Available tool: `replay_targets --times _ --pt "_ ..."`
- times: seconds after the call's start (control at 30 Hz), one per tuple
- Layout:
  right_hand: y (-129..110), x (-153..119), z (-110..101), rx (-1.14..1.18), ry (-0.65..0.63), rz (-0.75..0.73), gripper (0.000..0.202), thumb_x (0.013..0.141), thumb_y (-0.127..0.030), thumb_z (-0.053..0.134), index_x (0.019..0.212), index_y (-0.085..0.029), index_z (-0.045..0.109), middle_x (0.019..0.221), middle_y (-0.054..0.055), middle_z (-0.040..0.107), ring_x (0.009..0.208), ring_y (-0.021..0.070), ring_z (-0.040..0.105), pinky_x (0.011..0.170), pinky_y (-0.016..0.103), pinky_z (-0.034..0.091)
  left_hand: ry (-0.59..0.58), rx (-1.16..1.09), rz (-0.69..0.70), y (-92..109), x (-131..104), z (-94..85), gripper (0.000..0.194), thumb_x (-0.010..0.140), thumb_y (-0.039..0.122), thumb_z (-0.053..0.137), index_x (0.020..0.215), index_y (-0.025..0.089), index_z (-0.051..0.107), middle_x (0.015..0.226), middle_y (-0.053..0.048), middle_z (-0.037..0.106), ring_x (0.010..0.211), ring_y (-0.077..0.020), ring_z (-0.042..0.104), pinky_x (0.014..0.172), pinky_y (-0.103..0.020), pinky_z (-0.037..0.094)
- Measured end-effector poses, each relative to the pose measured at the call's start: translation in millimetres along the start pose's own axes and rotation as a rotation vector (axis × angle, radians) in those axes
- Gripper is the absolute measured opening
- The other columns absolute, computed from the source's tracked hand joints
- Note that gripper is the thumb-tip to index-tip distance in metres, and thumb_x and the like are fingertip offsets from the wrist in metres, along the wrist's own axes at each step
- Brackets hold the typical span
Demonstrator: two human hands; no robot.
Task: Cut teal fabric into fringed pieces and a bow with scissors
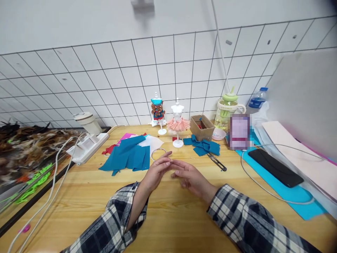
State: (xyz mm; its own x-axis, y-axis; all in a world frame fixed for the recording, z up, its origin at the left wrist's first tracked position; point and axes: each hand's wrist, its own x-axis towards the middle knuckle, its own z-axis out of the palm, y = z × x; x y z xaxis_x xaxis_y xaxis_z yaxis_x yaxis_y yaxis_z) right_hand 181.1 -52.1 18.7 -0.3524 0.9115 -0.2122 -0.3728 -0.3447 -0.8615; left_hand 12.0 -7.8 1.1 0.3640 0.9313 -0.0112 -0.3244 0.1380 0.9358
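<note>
Above the middle of the wooden table, my left hand (158,170) has its fingers stretched out and its thumb up. My right hand (193,177) meets it at the fingertips, index finger long and the other fingers partly bent. I see nothing held in either hand. Just behind my left hand lie a thin ring (153,154) and cut pieces of teal cloth (129,156). Beyond the hands stands a small white dress form (177,109) with a pink fringed skirt (178,124). Black thread snips (218,163) lie beyond my right hand, beside a crumpled teal strip (206,147).
A second dress form (158,111) in a teal and brown outfit stands behind. A cardboard box (205,130), a pink bowl (219,134) and a drink jug (226,109) are at back right. A black case (275,168) lies right; a power strip (88,149) and cables left.
</note>
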Motion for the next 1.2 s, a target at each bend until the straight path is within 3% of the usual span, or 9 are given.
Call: replay_targets --times 0.27,0.4,0.5,0.63,0.7,0.8,0.97,1.07,1.2 --pt "7 4 -7 0.127 0.077 0.097 0.031 0.069 -0.031 0.078 0.097 -0.019 0.072 0.095 0.004 0.069 0.057 0.004 0.052 0.036 0.012 0.024 -0.061 0.218 0.027 2 -4 4.6 0.01 0.076 0.025 0.071 0.085 0.022 0.076 0.146 -0.006 0.046 0.135 -0.0315 0.039 0.111 -0.044 0.028" --pt "10 7 -8 0.08 0.093 0.061 0.032 0.063 -0.034 0.081 0.086 -0.016 0.067 0.076 -0.002 0.061 0.052 0.0039 0.048 0.041 0.013 0.036 -0.101 0.246 0.024 3 -6 3.9 0.01 0.077 0.025 0.069 0.085 0.021 0.075 0.142 -0.008 0.05 0.134 -0.0305 0.04 0.11 -0.043 0.029" --pt "7 6 -12 -0.21 0.133 -0.014 0.025 0.072 -0.037 0.071 0.084 -0.018 0.061 0.07 -0.003 0.057 0.053 0.0085 0.051 0.044 0.019 0.041 -0.11 0.274 0.039 5 -7 3.6 0.012 0.077 0.027 0.067 0.085 0.02 0.073 0.138 -0.009 0.054 0.132 -0.0304 0.042 0.106 -0.041 0.032" --pt "-4 -1 -19 -1.038 0.219 -0.352 0.007 0.082 -0.024 0.058 0.082 -0.019 0.062 0.076 0.0 0.062 0.066 0.0123 0.056 0.061 0.025 0.044 0.026 0.623 0.17 7 -9 7.0 0.014 0.077 0.032 0.067 0.072 0.019 0.069 0.116 -0.011 0.063 0.113 -0.028 0.054 0.096 -0.038 0.04" --pt "-8 -7 -19 -1.392 0.224 -0.521 0.012 0.088 -0.022 0.052 0.086 -0.019 0.064 0.087 0.003 0.065 0.076 0.0137 0.058 0.068 0.024 0.042 0.098 0.82 0.259 8 -10 9.5 0.018 0.08 0.034 0.064 0.069 0.02 0.067 0.099 -0.009 0.065 0.098 -0.0248 0.058 0.088 -0.036 0.041" --pt "-11 -12 -16 -1.726 0.205 -0.598 0.023 0.096 -0.023 0.042 0.09 -0.019 0.064 0.088 0.006 0.066 0.081 0.0153 0.059 0.066 0.023 0.038 0.103 0.99 0.335 8 -11 12.6 0.023 0.086 0.035 0.056 0.069 0.021 0.063 0.083 -0.006 0.063 0.086 -0.0228 0.056 0.081 -0.034 0.04" --pt "-11 -9 -22 -1.776 0.175 -0.586 0.02 0.095 -0.02 0.043 0.088 -0.019 0.062 0.083 0.004 0.068 0.076 0.0141 0.06 0.066 0.023 0.036 0.081 1.024 0.298 3 -9 12.0 0.03 0.09 0.028 0.043 0.067 0.021 0.061 0.078 -0.005 0.064 0.082 -0.0223 0.056 0.08 -0.034 0.04" --pt "-20 -7 -41 -1.728 0.237 -0.519 0.017 0.093 -0.021 0.047 0.086 -0.02 0.062 0.081 0.001 0.069 0.075 0.0133 0.062 0.066 0.023 0.036 0.121 0.99 0.271 3 -7 6.5 0.03 0.089 0.026 0.041 0.068 0.021 0.062 0.08 -0.005 0.066 0.083 -0.0222 0.059 0.081 -0.034 0.041" --pt "-36 -4 -74 -1.821 0.36 -0.452 0.018 0.094 -0.023 0.048 0.088 -0.02 0.064 0.084 0.003 0.069 0.078 0.0149 0.062 0.064 0.024 0.034 0.139 1.089 0.367 7 -8 5.3 0.024 0.088 0.032 0.05 0.07 0.021 0.061 0.085 -0.005 0.067 0.088 -0.0236 0.057 0.085 -0.036 0.038"
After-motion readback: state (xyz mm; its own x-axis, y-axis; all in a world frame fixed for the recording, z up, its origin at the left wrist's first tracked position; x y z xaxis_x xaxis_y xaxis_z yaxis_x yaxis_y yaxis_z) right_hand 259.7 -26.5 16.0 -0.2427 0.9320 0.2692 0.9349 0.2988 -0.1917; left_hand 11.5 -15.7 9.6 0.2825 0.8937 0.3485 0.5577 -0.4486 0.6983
